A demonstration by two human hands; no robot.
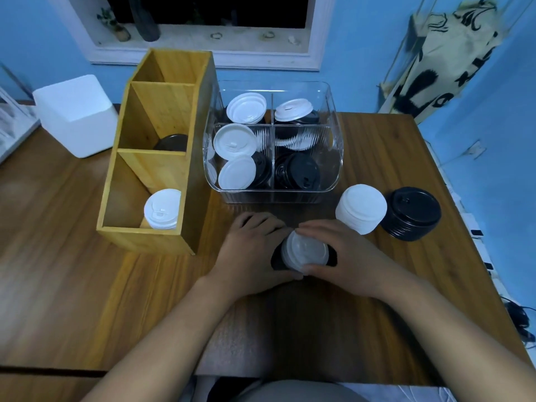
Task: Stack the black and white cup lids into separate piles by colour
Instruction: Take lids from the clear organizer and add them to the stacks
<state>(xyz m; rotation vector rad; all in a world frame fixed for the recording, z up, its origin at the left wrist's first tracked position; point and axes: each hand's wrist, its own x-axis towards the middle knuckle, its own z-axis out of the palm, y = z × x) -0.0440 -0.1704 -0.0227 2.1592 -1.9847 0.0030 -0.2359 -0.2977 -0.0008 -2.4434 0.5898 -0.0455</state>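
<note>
We record a wooden table (333,329) against a blue wall (362,53), below a white-framed window (314,33). On it stand a three-bay wooden organiser (162,123), a divided clear bin (333,111) of mixed lids and a white foam box (75,114). Right of the bin, a white lid stack (361,208) sits just beside a black lid stack (412,213). The left hand (249,250) and right hand (345,256) both curl round a white lid (306,250) resting over black ones, in front of the bin.
</note>
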